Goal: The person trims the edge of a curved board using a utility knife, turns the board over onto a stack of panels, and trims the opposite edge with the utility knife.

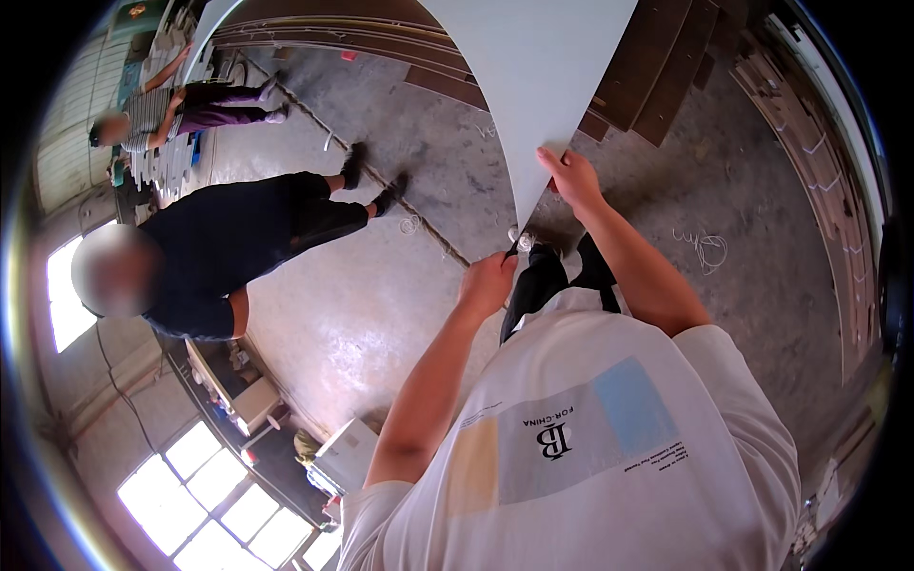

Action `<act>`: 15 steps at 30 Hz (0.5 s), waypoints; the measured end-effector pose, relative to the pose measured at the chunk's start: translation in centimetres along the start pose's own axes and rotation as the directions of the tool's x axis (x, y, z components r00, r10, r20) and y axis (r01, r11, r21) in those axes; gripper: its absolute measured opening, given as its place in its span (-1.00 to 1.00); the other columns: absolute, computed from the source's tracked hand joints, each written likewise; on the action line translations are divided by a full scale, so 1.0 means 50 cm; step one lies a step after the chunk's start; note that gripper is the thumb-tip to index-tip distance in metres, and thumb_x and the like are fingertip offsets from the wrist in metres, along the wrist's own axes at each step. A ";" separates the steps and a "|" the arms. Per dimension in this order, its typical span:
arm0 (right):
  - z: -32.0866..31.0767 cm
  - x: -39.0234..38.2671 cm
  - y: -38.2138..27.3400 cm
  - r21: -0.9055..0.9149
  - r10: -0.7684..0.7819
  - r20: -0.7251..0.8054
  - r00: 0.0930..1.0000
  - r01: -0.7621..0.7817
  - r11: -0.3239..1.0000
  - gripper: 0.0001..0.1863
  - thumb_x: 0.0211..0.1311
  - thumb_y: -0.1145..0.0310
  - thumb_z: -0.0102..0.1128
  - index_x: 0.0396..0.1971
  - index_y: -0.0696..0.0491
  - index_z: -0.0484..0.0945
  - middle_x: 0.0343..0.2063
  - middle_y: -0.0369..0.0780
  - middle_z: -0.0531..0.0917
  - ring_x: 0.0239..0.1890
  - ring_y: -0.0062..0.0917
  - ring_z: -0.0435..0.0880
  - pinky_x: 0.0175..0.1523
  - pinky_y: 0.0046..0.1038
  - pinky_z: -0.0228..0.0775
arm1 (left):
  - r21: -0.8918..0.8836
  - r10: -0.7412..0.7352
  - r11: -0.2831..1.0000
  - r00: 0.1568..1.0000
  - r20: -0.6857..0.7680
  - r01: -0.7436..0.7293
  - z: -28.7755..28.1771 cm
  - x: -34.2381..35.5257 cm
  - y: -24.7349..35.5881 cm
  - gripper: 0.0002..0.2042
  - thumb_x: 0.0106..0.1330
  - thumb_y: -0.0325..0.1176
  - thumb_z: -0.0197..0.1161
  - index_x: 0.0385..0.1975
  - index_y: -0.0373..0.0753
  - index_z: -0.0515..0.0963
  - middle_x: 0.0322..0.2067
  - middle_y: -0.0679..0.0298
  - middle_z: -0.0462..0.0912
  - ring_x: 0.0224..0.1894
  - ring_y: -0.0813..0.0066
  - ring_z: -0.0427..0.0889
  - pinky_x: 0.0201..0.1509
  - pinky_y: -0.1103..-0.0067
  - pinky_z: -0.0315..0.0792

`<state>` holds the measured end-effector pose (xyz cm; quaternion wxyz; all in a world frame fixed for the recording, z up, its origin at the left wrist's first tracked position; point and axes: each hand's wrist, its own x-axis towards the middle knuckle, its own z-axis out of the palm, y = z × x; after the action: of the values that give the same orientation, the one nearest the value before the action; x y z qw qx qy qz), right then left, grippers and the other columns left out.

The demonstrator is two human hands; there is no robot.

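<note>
A large pale grey-white sheet [533, 76] rises from in front of me to the top edge of the view, narrowing toward my hands. My right hand [571, 181] grips its right edge, thumb on the pale face, with a small bit of red beneath the fingers. Lower and to the left, my left hand [488, 284] is closed at the sheet's bottom tip, around something dark and narrow that I cannot make out clearly. My feet and dark trousers show below the sheet.
Brown boards [647, 67] lie at the top; more bundled boards [814, 190] line the right. A co-worker in dark clothes [219, 238] stands at left, another in a striped top [148, 119] farther back. Loose cord [709, 249] and a long crack cross the concrete floor [324, 285].
</note>
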<state>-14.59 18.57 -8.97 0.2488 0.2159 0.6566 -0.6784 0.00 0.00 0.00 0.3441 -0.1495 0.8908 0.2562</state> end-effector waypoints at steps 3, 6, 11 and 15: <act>-0.005 -0.003 -0.007 -0.017 0.025 0.004 1.000 -0.025 1.000 -0.44 0.39 -0.07 0.36 -0.10 0.23 0.71 -0.25 -0.23 0.78 -0.27 -0.59 0.76 -0.16 -0.46 0.64 | -0.011 0.029 1.000 1.000 -0.004 -0.029 0.003 0.004 0.001 -0.63 0.55 -0.06 0.07 -0.12 -0.26 0.66 -0.26 -0.16 0.72 -0.11 -0.24 0.68 -0.03 0.10 0.51; -0.011 0.010 0.001 -0.017 -0.056 -0.038 0.998 0.055 0.998 -0.43 0.35 -0.17 0.36 -0.27 0.15 0.70 -0.43 -0.29 0.73 -0.47 -0.62 0.66 -0.35 -0.47 0.50 | -0.051 0.063 0.997 0.998 0.020 -0.062 -0.008 0.006 0.006 -0.63 0.55 -0.07 0.07 -0.11 -0.26 0.66 -0.26 -0.15 0.72 -0.12 -0.24 0.68 -0.03 0.10 0.51; -0.010 0.025 0.021 -0.101 -0.046 -0.003 0.999 0.045 0.994 -0.45 0.37 -0.15 0.34 -0.26 0.15 0.70 -0.44 -0.30 0.72 -0.47 -0.65 0.66 -0.35 -0.50 0.50 | -0.006 0.051 0.999 0.999 0.016 -0.051 -0.017 -0.013 0.000 -0.62 0.55 -0.06 0.06 -0.13 -0.26 0.66 -0.28 -0.15 0.71 -0.13 -0.24 0.68 -0.05 0.10 0.50; 0.000 0.013 0.008 -0.064 -0.017 0.009 1.000 0.018 0.998 -0.46 0.39 -0.13 0.33 -0.25 0.15 0.70 -0.43 -0.31 0.72 -0.46 -0.66 0.66 -0.34 -0.51 0.51 | -0.002 0.064 0.998 0.998 -0.007 -0.064 -0.013 -0.003 -0.007 -0.64 0.54 -0.08 0.08 -0.19 -0.26 0.67 -0.26 -0.15 0.73 -0.12 -0.26 0.69 -0.03 0.02 0.51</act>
<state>-14.86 18.52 -9.69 0.2525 0.1991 0.6787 -0.6602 -0.09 -0.67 0.39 0.3326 -0.1221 0.8960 0.2677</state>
